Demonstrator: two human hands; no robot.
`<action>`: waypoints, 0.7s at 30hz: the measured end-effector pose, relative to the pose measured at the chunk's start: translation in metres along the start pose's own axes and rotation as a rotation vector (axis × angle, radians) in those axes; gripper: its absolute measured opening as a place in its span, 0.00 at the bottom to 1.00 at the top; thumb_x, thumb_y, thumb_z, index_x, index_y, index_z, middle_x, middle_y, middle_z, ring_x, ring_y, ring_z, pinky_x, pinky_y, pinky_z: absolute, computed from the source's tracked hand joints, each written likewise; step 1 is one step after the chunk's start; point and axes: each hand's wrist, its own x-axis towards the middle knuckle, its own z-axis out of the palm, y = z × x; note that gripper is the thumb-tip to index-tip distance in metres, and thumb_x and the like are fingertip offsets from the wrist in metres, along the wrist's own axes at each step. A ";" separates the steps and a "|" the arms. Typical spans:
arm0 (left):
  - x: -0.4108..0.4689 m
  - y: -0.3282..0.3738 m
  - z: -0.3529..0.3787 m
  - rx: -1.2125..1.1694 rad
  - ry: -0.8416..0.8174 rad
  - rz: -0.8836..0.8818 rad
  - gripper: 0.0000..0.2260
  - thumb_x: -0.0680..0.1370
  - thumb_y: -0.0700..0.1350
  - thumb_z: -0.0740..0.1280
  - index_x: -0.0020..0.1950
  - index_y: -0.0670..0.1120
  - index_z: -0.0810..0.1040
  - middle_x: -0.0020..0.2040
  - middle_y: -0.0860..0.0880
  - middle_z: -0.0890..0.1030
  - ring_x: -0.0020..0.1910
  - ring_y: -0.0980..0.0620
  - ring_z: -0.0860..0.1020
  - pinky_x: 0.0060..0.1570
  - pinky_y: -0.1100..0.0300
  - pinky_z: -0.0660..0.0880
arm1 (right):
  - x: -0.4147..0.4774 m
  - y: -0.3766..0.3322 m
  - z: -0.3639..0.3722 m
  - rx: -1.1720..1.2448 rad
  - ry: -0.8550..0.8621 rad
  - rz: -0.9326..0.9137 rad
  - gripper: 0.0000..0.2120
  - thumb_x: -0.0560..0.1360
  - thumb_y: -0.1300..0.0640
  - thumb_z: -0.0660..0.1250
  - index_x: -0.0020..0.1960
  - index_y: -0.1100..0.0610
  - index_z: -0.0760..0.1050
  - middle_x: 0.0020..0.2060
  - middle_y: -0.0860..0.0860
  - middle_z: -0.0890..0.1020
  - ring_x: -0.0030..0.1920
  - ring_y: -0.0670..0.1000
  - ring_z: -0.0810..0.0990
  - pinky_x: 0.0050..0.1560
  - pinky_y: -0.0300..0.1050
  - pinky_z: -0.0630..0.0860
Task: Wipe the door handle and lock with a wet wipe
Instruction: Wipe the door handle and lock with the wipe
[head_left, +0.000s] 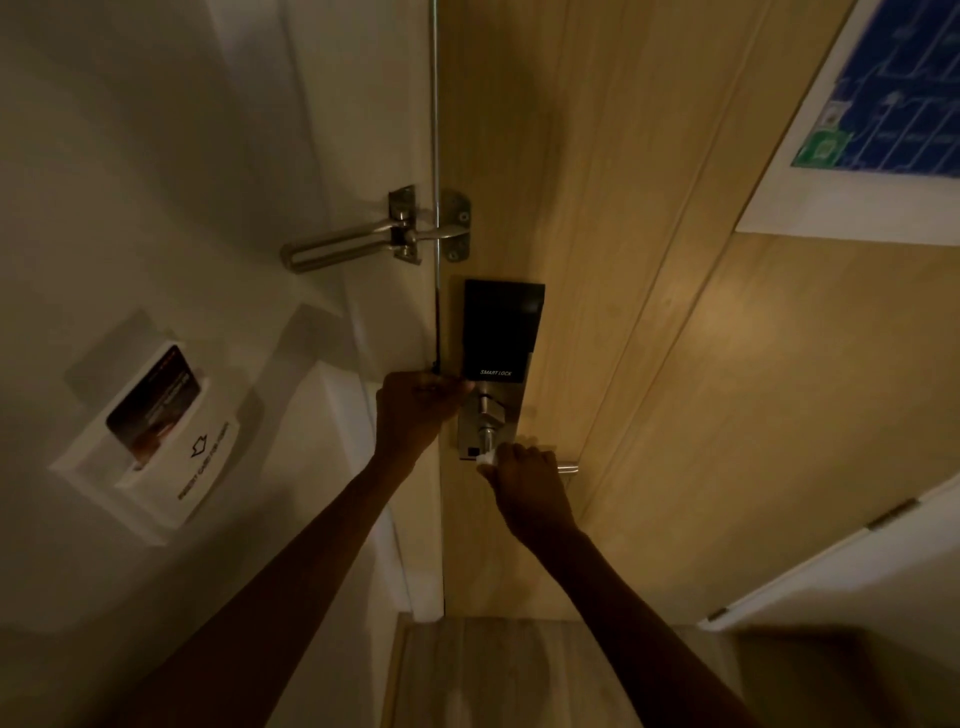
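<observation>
A black and silver smart lock sits on the wooden door, with a silver thumb-turn below its black panel. My right hand is closed around the silver lever handle with a white wet wipe bunched between fingers and handle; only the handle's tip shows. My left hand rests against the door edge beside the lock's left side, fingers curled at the edge. Whether it grips anything is unclear.
A metal swing-bar door guard spans the frame and door above the lock. A white key-card holder with a card hangs on the left wall. A blue floor-plan sign is on the door. A white door stands at right.
</observation>
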 end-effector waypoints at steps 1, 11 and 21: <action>0.000 -0.002 0.001 0.021 0.006 0.019 0.12 0.72 0.49 0.76 0.41 0.39 0.85 0.34 0.43 0.85 0.34 0.49 0.83 0.39 0.55 0.79 | 0.001 -0.003 0.002 -0.010 0.008 0.011 0.11 0.69 0.59 0.77 0.47 0.60 0.78 0.38 0.59 0.82 0.37 0.59 0.83 0.41 0.56 0.80; 0.005 -0.006 0.002 -0.080 -0.011 -0.046 0.11 0.70 0.46 0.77 0.43 0.38 0.86 0.35 0.41 0.86 0.31 0.53 0.84 0.36 0.61 0.79 | -0.004 0.057 0.002 -0.032 -0.037 -0.202 0.15 0.82 0.48 0.55 0.60 0.57 0.72 0.51 0.55 0.80 0.47 0.57 0.77 0.49 0.49 0.66; 0.007 -0.008 0.002 -0.125 -0.010 -0.030 0.09 0.70 0.41 0.77 0.45 0.36 0.85 0.39 0.38 0.86 0.34 0.49 0.84 0.37 0.59 0.80 | 0.002 0.042 -0.002 -0.154 -0.105 -0.244 0.14 0.78 0.59 0.63 0.63 0.57 0.72 0.54 0.59 0.80 0.48 0.60 0.80 0.58 0.58 0.71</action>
